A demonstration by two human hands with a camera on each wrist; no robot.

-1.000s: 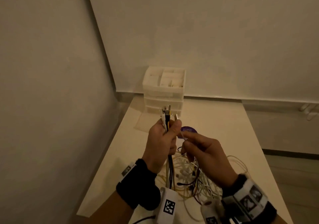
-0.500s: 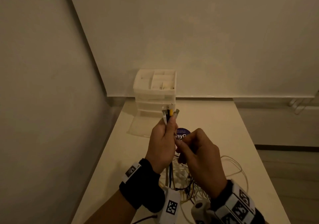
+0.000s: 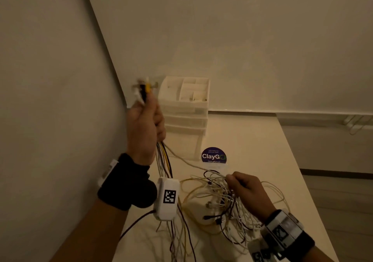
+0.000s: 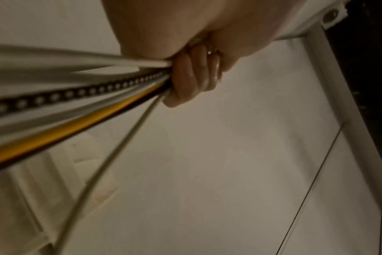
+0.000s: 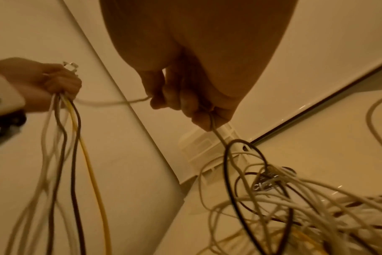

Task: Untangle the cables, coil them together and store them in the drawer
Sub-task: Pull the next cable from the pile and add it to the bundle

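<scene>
My left hand (image 3: 145, 124) is raised at the left and grips a bundle of cable ends (image 3: 144, 89), white, yellow, black and braided. Those cables (image 3: 164, 162) hang down from the fist, as the left wrist view shows (image 4: 98, 96). One thin white cable (image 3: 187, 162) runs taut from that fist to my right hand (image 3: 242, 185), which pinches it low over the table. Under the right hand lies the tangle of white, yellow and dark cables (image 3: 218, 201). In the right wrist view the white cable (image 5: 111, 102) passes through my curled fingers (image 5: 185, 103) into the tangle (image 5: 283, 198).
A white plastic drawer unit (image 3: 185, 110) with an open compartment top stands at the table's back left, its drawers shut. A round purple ClayGo sticker (image 3: 214, 156) lies on the cream table (image 3: 252, 140). Walls close in left and behind; the table's right edge drops to the floor.
My left hand has lifted the bundle of ends up and to the left. My right hand has slid away down one white cable to the tangle, pulling that cable taut.
</scene>
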